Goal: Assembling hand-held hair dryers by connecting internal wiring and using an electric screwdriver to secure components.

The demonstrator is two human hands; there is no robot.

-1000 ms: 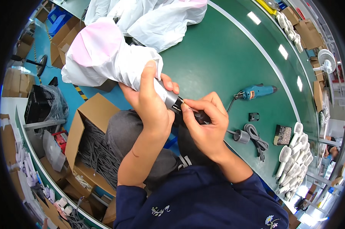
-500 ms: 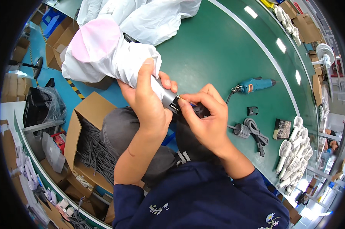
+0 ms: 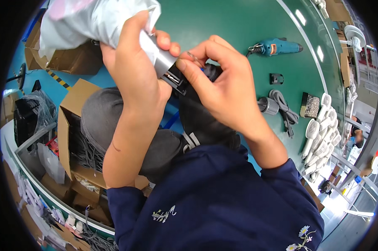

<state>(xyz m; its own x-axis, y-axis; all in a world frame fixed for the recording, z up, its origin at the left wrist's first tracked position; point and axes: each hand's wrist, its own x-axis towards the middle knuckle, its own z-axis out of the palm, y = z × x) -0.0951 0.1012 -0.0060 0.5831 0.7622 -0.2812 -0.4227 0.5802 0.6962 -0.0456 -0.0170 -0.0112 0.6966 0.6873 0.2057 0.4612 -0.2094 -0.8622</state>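
My left hand [image 3: 134, 79] is wrapped round the grey cylindrical handle [image 3: 164, 62] of an appliance whose upper part is covered by a white plastic bag [image 3: 95, 27]. A black slotted insert [image 3: 175, 81] with metal strips sticks out of the handle's end, which points down to the right. Close beside this end, my right hand [image 3: 228, 79] is closed, thumb against forefinger, pinching a small metallic piece [image 3: 192, 56] too small to name. Whether that piece touches the handle I cannot tell. Both hands are above my lap.
On the green table [image 3: 222, 21] lie a teal electric screwdriver [image 3: 277, 47], a small black part [image 3: 276, 78], a grey cap [image 3: 269, 106], a coiled grey cord [image 3: 284, 109], a speckled block [image 3: 309, 104] and piled white brushes [image 3: 323, 136]. An open carton [image 3: 64, 140] of grey cords stands at left.
My view has shifted, and both hands with the bagged appliance sit higher in it. My right fingers have drawn slightly back from the handle's end, showing more of the black insert.
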